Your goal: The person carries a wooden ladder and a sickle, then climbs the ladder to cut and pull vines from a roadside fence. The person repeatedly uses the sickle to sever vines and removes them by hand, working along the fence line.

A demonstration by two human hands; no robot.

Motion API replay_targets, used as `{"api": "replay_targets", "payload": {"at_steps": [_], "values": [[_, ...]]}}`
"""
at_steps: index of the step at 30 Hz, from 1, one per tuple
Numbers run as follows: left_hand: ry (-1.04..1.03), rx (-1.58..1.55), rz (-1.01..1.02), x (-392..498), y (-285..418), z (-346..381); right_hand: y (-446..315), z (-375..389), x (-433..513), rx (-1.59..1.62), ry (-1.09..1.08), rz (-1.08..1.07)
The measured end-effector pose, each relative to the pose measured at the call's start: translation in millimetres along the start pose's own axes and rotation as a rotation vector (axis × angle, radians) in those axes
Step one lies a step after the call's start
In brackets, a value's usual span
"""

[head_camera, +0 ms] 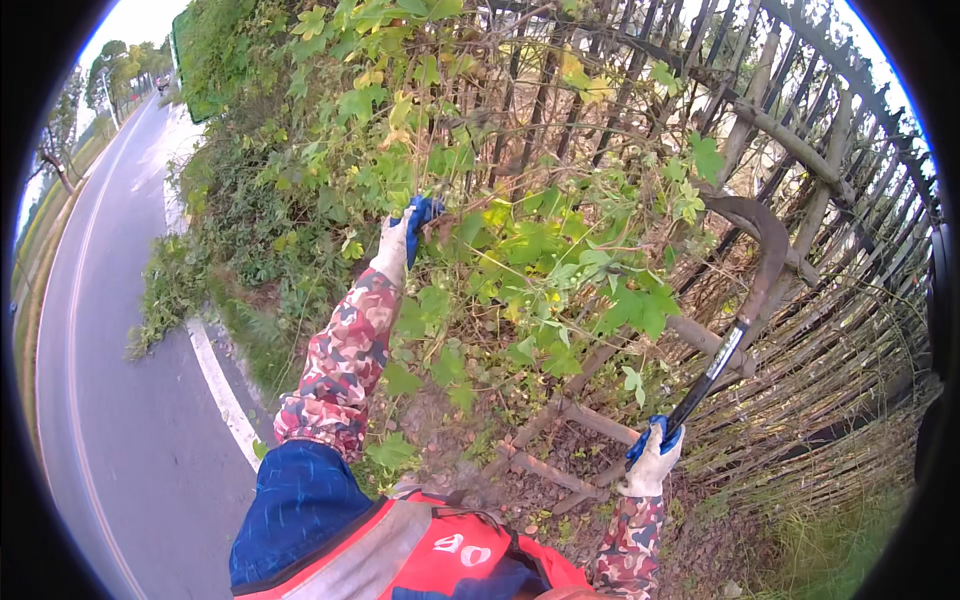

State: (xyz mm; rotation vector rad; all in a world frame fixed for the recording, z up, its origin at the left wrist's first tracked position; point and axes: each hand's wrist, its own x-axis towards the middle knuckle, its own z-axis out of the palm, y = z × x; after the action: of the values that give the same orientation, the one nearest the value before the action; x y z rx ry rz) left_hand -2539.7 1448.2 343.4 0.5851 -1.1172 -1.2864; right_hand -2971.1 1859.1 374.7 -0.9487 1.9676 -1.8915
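Note:
My left hand (409, 229), in a white glove with blue coating, reaches into leafy vines (540, 255) growing over the fence. Its fingers look curled around vine stems, partly hidden by leaves. Lower right, my right hand (654, 454), gloved alike, is closed round the black handle of a sickle (763, 270). The sickle points up and away from me, and its brown curved blade bends left at the top, with the tip hidden among the vines near the fence bars.
A fence of dark metal bars (637, 82) curves along the right, with wooden poles (799, 146) against it. More poles lie low before me. At left runs a paved road (150, 427) with a white edge line; cut or loose greenery (169, 289) spreads onto it.

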Motion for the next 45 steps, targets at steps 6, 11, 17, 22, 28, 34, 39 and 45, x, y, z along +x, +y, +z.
{"api": "replay_targets", "payload": {"at_steps": [6,11,17,22,28,34,39,45], "values": [[0.041,0.471,0.337,-43,53,30,-1,10,-56,0.110,0.042,0.091],[0.049,-0.003,0.437,-99,130,44,-86,88,-68,0.411,-0.272,0.001],[-0.050,-0.383,0.243,-216,116,-24,-147,180,-72,0.552,-0.378,0.171],[0.248,0.081,-0.042,-250,77,-139,-150,213,-80,0.461,-0.456,0.166],[0.215,0.162,-0.066,-197,136,-325,-149,209,-81,0.319,-0.503,0.164],[0.266,0.136,0.007,-139,175,-393,-151,221,-79,0.338,-0.414,0.199],[0.199,0.203,0.046,-166,140,-357,-135,257,-29,0.128,-0.295,0.086],[0.113,0.124,0.040,-173,138,-319,-75,237,-8,-0.234,-0.167,0.041]]}}
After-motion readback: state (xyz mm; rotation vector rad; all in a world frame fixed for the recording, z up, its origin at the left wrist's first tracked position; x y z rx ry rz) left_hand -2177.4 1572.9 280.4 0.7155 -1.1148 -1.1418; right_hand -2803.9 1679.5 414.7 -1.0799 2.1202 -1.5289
